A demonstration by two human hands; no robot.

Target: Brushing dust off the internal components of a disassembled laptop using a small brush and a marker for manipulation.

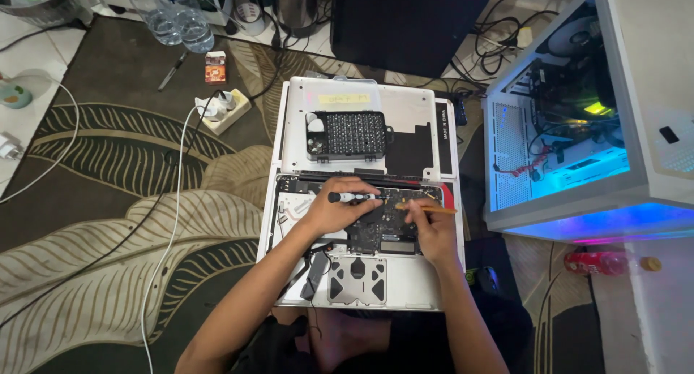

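Hands over an opened laptop [361,273] on the rug [130,200].
Left hand [336,211], fingers closed on a screwdriver [354,197], rests on the board [379,229]; right hand [430,229] pinches a thin stick [430,209]. Bit case [347,135] lies on the lid behind.

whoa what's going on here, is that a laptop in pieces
A person sits on a patterned rug over an opened laptop, its internals exposed. The left hand holds a small screwdriver over the board; the right hand holds a thin orange stick. The removed bottom cover lies behind, carrying a case of bits. A lit desktop computer case stands to the right.
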